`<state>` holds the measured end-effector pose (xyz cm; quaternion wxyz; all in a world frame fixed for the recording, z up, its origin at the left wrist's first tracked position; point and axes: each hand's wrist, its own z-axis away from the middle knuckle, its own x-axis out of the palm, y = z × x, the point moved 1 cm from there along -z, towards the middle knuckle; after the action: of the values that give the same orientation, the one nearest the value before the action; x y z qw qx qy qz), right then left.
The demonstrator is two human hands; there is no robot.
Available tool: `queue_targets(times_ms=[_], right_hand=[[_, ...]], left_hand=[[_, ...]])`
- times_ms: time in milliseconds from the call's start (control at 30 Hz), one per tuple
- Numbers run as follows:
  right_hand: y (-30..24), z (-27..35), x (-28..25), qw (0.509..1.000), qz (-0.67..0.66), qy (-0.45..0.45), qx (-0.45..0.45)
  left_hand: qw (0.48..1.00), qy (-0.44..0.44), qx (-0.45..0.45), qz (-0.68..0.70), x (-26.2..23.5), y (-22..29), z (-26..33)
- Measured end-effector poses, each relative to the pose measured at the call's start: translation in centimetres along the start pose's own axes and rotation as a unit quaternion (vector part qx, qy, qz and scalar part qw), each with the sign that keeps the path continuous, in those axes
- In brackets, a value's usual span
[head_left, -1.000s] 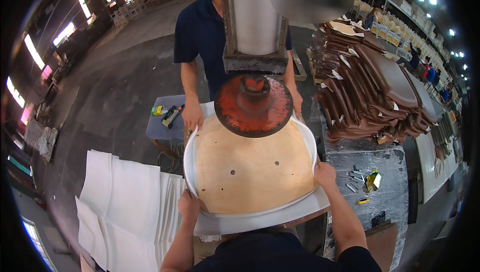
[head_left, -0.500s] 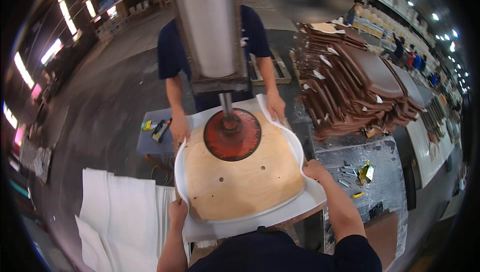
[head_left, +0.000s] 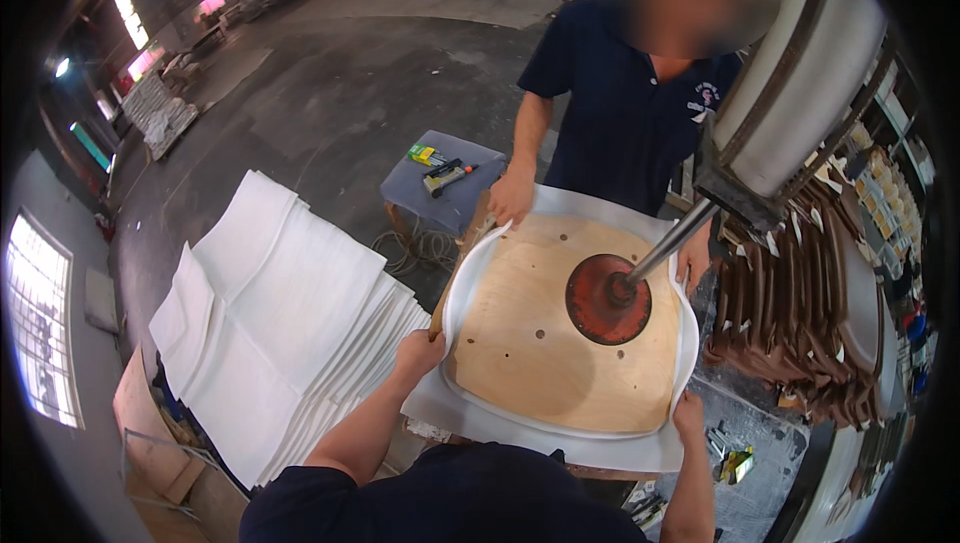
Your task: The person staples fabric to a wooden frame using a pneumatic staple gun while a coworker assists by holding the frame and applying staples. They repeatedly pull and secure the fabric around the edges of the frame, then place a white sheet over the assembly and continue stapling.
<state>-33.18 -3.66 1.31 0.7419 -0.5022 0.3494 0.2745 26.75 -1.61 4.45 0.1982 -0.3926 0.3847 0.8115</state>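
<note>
Fingers of the left hand (head_left: 418, 349) curl over the white cover (head_left: 560, 428) at the board's (head_left: 545, 343) near-left edge; the right hand (head_left: 688, 413) pinches its near-right rim. Both touch it, and the board lies straight ahead between them, rounded pale plywood with drilled holes, pinned by a red press disc (head_left: 607, 298). A co-worker's hands (head_left: 512, 195) hold the far edge.

Head camera looks steeply down, close above the workbench (head_left: 745, 463).
</note>
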Motion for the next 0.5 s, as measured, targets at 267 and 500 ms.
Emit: queue_targets(times_ms=[267,500], right_hand=[[-1.8,-0.9,-2.6,0.995,-0.012,-0.071,0.071],[-0.4,0.4,-2.5,0.999,-0.029,-0.008,0.021]], left_hand=[[0.997,0.007,0.070,0.017,0.5,0.6,-0.4],[0.998,0.015,0.038,0.049,0.3,3.5,0.8]])
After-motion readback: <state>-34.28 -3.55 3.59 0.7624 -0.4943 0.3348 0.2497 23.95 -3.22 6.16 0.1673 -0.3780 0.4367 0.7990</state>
